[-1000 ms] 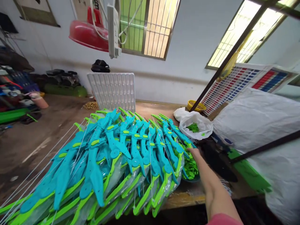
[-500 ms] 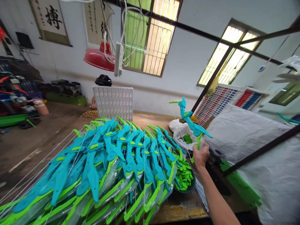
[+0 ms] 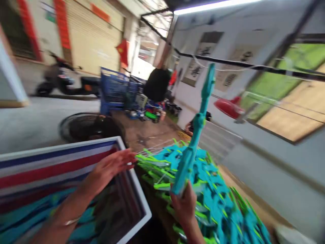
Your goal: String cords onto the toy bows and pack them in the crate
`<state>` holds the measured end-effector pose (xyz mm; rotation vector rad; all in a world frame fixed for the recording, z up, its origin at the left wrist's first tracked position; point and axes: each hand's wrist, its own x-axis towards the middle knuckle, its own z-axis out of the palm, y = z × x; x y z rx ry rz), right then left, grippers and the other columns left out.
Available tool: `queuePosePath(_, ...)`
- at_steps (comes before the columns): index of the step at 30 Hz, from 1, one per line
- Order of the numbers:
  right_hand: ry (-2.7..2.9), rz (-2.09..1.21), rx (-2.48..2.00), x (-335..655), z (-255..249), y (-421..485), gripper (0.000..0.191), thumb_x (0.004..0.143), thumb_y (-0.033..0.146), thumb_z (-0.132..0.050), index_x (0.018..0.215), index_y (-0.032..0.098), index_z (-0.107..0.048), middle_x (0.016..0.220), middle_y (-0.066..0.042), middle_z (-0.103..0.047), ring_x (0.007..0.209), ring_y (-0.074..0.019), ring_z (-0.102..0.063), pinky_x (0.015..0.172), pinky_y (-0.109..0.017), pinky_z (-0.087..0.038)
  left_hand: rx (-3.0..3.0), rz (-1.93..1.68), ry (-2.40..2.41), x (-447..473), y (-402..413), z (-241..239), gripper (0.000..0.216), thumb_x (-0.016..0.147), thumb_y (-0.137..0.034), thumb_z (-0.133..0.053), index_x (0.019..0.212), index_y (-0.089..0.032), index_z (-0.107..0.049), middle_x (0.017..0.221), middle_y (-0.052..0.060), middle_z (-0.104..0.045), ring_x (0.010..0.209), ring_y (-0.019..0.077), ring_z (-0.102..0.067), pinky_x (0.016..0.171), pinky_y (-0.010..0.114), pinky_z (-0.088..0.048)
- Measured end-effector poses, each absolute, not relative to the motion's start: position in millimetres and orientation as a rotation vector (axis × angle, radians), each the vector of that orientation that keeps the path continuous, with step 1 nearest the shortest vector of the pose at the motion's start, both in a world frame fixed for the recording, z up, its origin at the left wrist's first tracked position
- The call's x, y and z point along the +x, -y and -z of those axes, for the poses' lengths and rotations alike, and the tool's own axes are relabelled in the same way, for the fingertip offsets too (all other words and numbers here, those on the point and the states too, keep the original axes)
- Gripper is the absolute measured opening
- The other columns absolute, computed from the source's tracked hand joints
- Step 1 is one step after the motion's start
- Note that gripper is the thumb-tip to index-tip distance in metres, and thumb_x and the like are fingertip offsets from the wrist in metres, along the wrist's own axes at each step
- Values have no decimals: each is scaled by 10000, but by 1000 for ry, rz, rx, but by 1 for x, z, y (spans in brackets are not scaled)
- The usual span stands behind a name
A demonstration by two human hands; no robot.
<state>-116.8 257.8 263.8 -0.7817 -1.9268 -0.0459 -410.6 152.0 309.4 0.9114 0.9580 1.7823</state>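
Observation:
My right hand is closed around the lower end of a teal toy bow and holds it up, nearly upright with a slight tilt. Behind it spreads a big pile of similar teal and lime-green toy bows with white strings. On the left, my left hand is stretched out with nothing in it, over the right part of a white-framed box. Striped red, white and blue sheeting lines this box. Several teal toy pieces lie inside, blurred and partly hidden by my left forearm.
A black round tub stands on the floor behind the box. Farther back are a blue crate and a parked scooter. A red lamp hangs above the pile, near a pale ribbed panel. Part of a person shows beside the panel.
My view has swung left, bringing the lined box and my left hand into sight. My right hand has carried the toy bow leftward from the pile's right side; the bow now stands more upright.

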Motion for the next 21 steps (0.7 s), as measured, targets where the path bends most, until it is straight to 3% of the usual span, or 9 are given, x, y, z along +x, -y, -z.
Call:
queuePosePath(2, 2061, 192, -620, -180, -240, -241, 213, 974, 313, -538, 1129, 180, -599, 675, -48, -661, 506, -214, -601, 472, -296, -425, 864, -1841, -894, -439, -122, -319, 700, 760, -625, -825, 1341, -271, -661, 1391, 144, -645, 1315, 381, -579, 1065, 526, -508)
queuePosePath(4, 2214, 227, -446, -228, -217, -220, 237, 978, 175, -431, 1161, 183, -581, 718, -72, -685, 547, -241, -644, 495, -311, -440, 813, -1918, -938, -469, -102, -324, 722, 713, -557, -891, 1331, -265, -658, 1385, 122, -653, 1325, 358, -574, 1075, 472, -491)
queuePosePath(8, 2536, 28, -200, -293, -169, -179, 341, 938, 39, -368, 1179, 186, -560, 769, -71, -674, 617, -246, -662, 537, -313, -467, 538, -1991, -1271, -519, -69, -296, 624, 638, -597, -882, 1037, -148, -713, 1060, 138, -744, 992, 315, -706, 828, 397, -562)
queuePosePath(11, 2737, -100, -17, -332, -135, -136, 385, 890, -17, -402, 1191, 166, -557, 800, -72, -654, 653, -242, -652, 570, -320, -502, 185, -2071, -1729, -542, -49, -247, 527, 622, -559, -844, 911, -157, -663, 897, 85, -718, 822, 258, -677, 723, 360, -543)
queuePosePath(14, 2828, -206, 162, -362, -119, -95, 363, 896, 84, -563, 1258, 114, -555, 891, -113, -667, 744, -265, -659, 652, -373, -566, -35, -2017, -2056, -566, -26, -202, 372, 635, -406, -807, 859, -184, -609, 859, 43, -678, 864, 243, -639, 812, 355, -518)
queuePosePath(17, 2731, -385, 327, -378, -123, -103, 493, 946, 240, -606, 1413, 138, -487, 1178, -167, -651, 1076, -293, -643, 886, -429, -583, -138, -1856, -2272, -602, 13, -171, 286, 632, -297, -754, 838, -193, -584, 838, 41, -649, 915, 281, -626, 895, 399, -492)
queuePosePath(19, 2610, -376, 198, -382, -125, -146, 489, 989, 224, -530, 1469, 189, -440, 1292, -163, -608, 1245, -294, -567, 1015, -473, -526, -43, -1645, -2466, -630, 49, -153, 305, 630, -260, -736, 890, -191, -591, 902, 60, -663, 966, 306, -630, 932, 418, -484)
queuePosePath(21, 2537, -177, -244, -383, -118, -207, 481, 1010, 264, -486, 1472, 139, -436, 1303, -218, -587, 1274, -341, -537, 1020, -543, -499, 219, -1296, -2663, -656, 87, -135, 349, 645, -246, -717, 970, -193, -601, 977, 77, -684, 987, 312, -644, 917, 408, -502)
